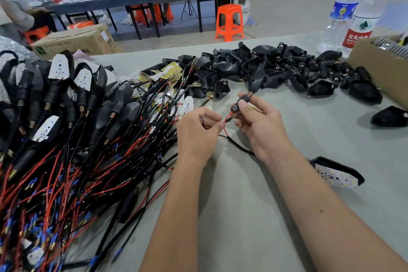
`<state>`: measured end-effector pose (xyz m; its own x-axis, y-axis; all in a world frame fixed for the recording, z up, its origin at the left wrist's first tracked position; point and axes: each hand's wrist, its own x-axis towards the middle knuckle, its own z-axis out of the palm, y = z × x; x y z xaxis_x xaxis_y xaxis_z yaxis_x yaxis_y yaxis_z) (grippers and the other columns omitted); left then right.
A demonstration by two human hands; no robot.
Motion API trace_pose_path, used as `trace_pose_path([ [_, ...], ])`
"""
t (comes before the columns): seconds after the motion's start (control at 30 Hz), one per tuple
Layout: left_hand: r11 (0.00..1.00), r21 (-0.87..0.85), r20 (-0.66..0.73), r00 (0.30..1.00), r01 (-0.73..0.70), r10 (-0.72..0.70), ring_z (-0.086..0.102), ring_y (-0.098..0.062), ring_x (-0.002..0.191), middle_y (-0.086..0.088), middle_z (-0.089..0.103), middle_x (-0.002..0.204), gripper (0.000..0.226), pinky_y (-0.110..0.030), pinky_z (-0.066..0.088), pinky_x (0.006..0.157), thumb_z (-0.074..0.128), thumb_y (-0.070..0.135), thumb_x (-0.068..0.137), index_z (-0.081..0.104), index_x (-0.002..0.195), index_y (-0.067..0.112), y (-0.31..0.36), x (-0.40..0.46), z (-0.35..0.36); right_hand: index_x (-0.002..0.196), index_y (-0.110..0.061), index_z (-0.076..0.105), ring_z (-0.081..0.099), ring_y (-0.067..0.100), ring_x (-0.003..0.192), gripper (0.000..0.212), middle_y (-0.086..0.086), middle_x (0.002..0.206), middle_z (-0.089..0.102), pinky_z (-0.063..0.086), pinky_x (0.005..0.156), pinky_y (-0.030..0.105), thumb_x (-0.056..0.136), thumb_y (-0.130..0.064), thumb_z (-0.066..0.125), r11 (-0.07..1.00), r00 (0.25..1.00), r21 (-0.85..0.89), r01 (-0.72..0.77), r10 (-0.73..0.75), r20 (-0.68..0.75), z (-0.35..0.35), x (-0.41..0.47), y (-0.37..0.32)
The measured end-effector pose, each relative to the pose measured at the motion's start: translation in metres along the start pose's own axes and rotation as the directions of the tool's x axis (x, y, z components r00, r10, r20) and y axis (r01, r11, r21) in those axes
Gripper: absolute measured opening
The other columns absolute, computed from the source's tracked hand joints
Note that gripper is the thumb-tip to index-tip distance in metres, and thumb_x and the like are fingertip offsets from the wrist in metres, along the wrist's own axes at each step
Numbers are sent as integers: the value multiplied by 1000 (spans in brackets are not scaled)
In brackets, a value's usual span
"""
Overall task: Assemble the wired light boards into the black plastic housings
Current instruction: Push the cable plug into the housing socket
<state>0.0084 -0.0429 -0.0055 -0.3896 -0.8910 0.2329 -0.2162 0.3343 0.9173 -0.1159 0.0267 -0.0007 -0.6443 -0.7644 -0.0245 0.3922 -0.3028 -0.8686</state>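
The black stem [240, 101] sits mid-table, pinched in my right hand [258, 126] so its bore faces the red wire [227, 117], which my left hand [198, 132] pinches to feed through. Empty housings [254, 68] lie beyond, finished units [55, 95] left.
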Motion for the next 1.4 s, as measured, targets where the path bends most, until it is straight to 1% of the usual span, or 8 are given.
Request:
trace_pose_path([
  [0.23, 1000, -12, -88, 996, 28, -29, 71, -8, 65, 8, 75, 69, 32, -38, 59, 83, 84, 7, 79, 58, 84, 25, 1, -4, 6, 98, -17, 71, 54, 17, 79, 6, 11, 90, 65, 38, 51, 18, 97, -12, 67, 948, 997, -317, 17, 9, 79, 1, 1, 3],
  [0.4, 999, -42, -78, 997, 25, -28, 70, -12, 67, 10, 73, 67, 30, -42, 59, 84, 83, 7, 80, 57, 86, 21, 1, -4, 5, 95, -2, 70, 52, 13, 57, 34, 11, 81, 70, 32, 42, 20, 108, -27, 51, 967, 1000, -254, 12, -17, -15, 2, 3, -2],
  [0.6, 984, -179, -70, 997, 3, -16, 75, -25, 82, -5, 77, 83, 19, -45, 60, 84, 73, 17, 89, 57, 99, 20, 11, -6, 8, 100, -3, 73, 60, 16, 56, 26, 15, 80, 70, 43, 44, 23, 107, -15, 51, 972, 986, -222, 73, -104, -132, -1, 5, -5],
  [0.8, 771, -637, -98, 994, -27, -46, 73, -27, 109, -20, 73, 113, 12, -35, 58, 98, 42, 7, 109, 52, 106, 3, 28, -8, 12, 95, -4, 71, 58, 9, 48, 29, 2, 63, 69, 52, 50, 18, 109, -15, 48, 1000, 971, -18, 21, -24, -237, -3, 8, -6],
  [0.97, 576, -817, -146, 953, 34, -264, 78, -36, 87, -16, 78, 102, 12, -29, 62, 70, 41, 12, 111, 47, 104, 3, 29, -6, 11, 90, -4, 70, 58, 7, 47, 31, 0, 59, 68, 51, 50, 16, 109, -14, 48, 998, 972, 63, -23, 37, -232, -4, 8, -6],
  [1.17, 874, -485, -256, 957, -5, -136, 74, -25, 57, -7, 78, 90, 14, -20, 41, 37, 68, 13, 98, 60, 91, 3, 15, -4, 5, 92, -5, 69, 58, 10, 51, 31, 15, 81, 65, 51, 51, 19, 110, -16, 47, 1000, 982, -27, 15, -20, -190, 1, 6, -5],
  [1.27, 993, -112, -215, 977, -22, -2, 68, -15, 53, -4, 74, 90, 9, -17, 42, 41, 79, 12, 89, 74, 82, 15, 8, -2, 3, 91, -6, 69, 58, 11, 51, 31, 10, 74, 63, 48, 50, 19, 110, -15, 47, 997, 983, -70, 25, -37, -177, 2, 5, -4],
  [1.4, 999, -35, -103, 994, -40, 36, 65, -8, 50, 5, 73, 70, 13, -18, 47, 51, 84, 14, 82, 78, 91, 21, 6, -7, 8, 93, -7, 69, 55, 14, 52, 30, 6, 66, 65, 47, 52, 22, 110, -15, 46, 993, 985, -115, 18, -38, -166, -1, 3, -3],
])
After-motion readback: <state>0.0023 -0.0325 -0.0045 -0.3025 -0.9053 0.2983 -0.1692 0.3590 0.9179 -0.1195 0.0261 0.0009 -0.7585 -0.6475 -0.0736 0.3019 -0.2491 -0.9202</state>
